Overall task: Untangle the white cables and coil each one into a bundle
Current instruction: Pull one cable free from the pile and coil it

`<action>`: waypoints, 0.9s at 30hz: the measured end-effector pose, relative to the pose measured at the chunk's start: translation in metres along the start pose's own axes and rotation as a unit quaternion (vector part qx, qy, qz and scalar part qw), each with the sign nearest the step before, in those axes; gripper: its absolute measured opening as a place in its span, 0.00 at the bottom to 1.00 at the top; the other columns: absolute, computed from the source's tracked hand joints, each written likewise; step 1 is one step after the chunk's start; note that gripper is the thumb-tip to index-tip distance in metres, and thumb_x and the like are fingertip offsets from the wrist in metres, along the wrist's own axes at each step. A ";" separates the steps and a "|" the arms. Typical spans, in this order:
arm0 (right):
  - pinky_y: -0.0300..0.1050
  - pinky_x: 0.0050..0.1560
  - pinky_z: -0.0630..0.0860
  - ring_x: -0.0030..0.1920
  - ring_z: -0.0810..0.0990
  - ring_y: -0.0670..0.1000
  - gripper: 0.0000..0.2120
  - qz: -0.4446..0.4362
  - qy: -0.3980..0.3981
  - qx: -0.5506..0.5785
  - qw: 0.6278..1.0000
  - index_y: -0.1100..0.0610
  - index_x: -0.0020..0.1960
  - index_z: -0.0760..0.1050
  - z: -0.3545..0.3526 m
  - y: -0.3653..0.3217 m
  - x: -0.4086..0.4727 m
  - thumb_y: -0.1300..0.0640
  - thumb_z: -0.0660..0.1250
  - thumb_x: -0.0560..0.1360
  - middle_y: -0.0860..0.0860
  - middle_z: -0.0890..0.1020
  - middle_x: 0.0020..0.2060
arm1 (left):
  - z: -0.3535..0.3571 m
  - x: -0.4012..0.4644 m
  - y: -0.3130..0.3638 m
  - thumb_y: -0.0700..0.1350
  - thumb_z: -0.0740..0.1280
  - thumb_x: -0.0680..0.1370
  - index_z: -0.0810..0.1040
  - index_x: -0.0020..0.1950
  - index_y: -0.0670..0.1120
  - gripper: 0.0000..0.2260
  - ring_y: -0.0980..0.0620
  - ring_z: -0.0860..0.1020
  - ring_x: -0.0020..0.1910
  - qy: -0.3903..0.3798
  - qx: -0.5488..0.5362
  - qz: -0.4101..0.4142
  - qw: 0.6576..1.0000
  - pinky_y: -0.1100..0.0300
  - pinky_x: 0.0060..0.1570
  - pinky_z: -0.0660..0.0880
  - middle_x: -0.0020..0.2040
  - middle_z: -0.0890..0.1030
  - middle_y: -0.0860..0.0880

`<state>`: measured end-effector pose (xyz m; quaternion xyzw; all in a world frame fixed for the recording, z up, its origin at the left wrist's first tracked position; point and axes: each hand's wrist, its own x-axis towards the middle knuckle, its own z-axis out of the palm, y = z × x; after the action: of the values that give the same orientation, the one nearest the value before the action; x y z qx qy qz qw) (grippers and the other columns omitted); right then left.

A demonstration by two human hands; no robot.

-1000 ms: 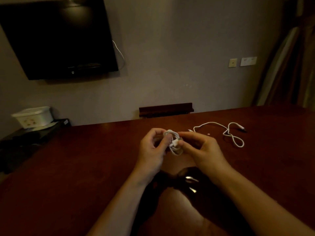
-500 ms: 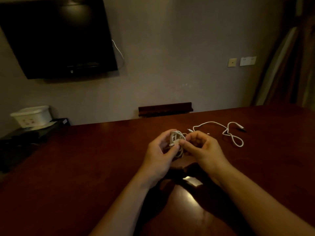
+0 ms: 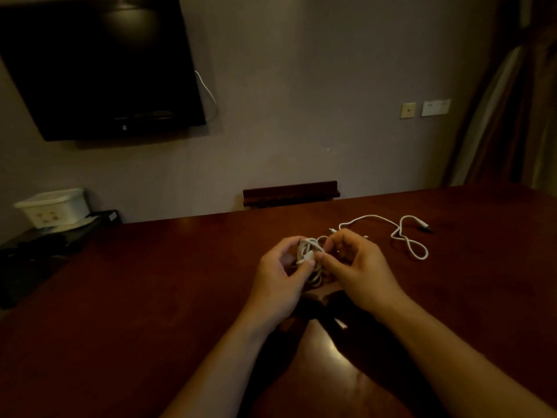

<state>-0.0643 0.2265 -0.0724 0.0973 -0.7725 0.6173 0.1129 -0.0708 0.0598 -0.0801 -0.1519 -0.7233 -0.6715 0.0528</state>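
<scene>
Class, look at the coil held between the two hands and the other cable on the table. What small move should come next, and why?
Probably tuck the plug end into the coil to lock it. Both hands, left and right, pinch the wound bundle with its plug at the front, so winding looks done. The loose cable lies uncoiled on the table.

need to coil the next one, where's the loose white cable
In the head view the loose white cable lies uncoiled on the wooden table, just beyond and right of the right hand.

Head view: looks forward and down from the person's head, close over the table [image 3: 150,297]
Faces: the far wall [image 3: 301,101]
</scene>
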 end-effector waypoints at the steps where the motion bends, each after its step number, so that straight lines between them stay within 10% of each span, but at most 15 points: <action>1: 0.50 0.43 0.87 0.45 0.87 0.48 0.04 -0.010 0.009 -0.025 1.000 0.50 0.50 0.79 0.001 0.001 0.000 0.56 0.73 0.78 0.51 0.86 0.46 | 0.001 0.000 -0.001 0.39 0.70 0.82 0.81 0.65 0.54 0.13 0.54 0.85 0.57 0.009 0.011 0.001 1.000 0.52 0.55 0.84 0.56 0.87 0.52; 9: 0.27 0.46 0.78 0.49 0.80 0.33 0.14 -0.104 0.069 -0.174 0.977 0.45 0.50 0.79 0.008 0.000 -0.002 0.64 0.75 0.76 0.39 0.82 0.45 | 0.008 0.003 -0.004 0.41 0.72 0.82 0.81 0.65 0.55 0.13 0.61 0.85 0.53 0.085 0.046 0.000 0.995 0.64 0.49 0.83 0.54 0.87 0.56; 19: 0.43 0.52 0.83 0.55 0.78 0.42 0.13 -0.191 -0.006 -0.247 0.950 0.49 0.60 0.82 0.012 -0.001 -0.006 0.62 0.70 0.79 0.40 0.77 0.55 | 0.004 0.001 -0.002 0.43 0.64 0.86 0.75 0.73 0.56 0.17 0.59 0.77 0.66 0.061 0.116 -0.016 0.991 0.59 0.64 0.78 0.65 0.80 0.59; 27: 0.41 0.53 0.80 0.60 0.76 0.40 0.20 -0.063 0.026 -0.096 0.993 0.40 0.71 0.69 0.011 0.000 -0.001 0.53 0.67 0.83 0.40 0.72 0.62 | 0.002 0.006 -0.005 0.37 0.68 0.82 0.69 0.78 0.60 0.28 0.60 0.71 0.71 -0.028 0.147 -0.003 0.989 0.74 0.52 0.75 0.72 0.72 0.61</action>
<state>-0.0639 0.2157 -0.0752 0.1185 -0.8175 0.5338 0.1806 -0.0778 0.0628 -0.0831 -0.1591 -0.8157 -0.5538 0.0524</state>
